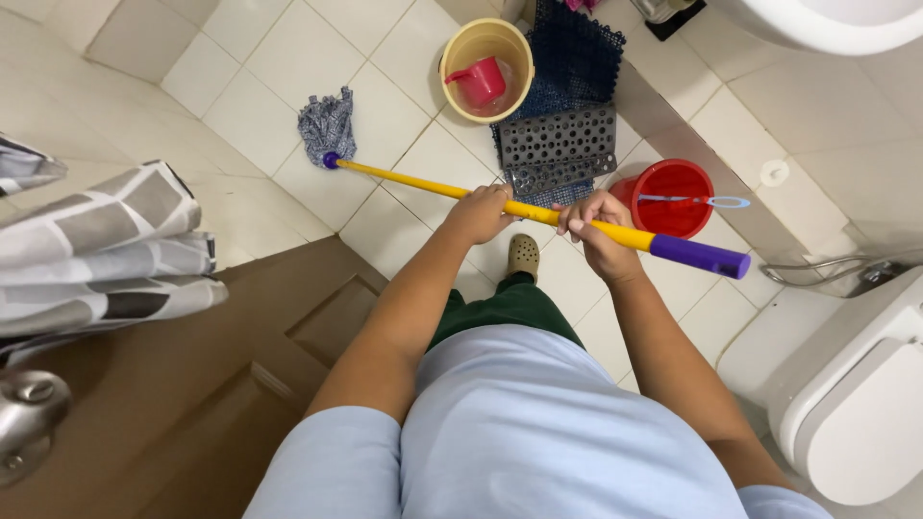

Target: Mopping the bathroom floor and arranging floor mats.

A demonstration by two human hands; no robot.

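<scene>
Head view. Left hand (480, 213) closed around the mop handle (538, 213), fingers curled over the yellow shaft, knuckles up. Right hand (596, 231) closed on the same shaft further toward the purple grip end (700, 256), fingers (575, 223) wrapped from above; thumb side not visible. Hands near each other, not touching.

Handle slanted from lower right to upper left, yellow along most of its length, purple collar at the head. Mop head (328, 126) grey-blue string, bunched, lying on the white tiled floor (385, 106).

Beyond the handle: yellow bucket (464, 43) holding a pink dipper (479, 81); grey perforated mat (558, 144) just beside it; red bucket (670, 195) close behind the right hand. One foot in a beige clog (523, 256) below the shaft. Brown door (221, 384) at left, toilet (856, 404) at right.
</scene>
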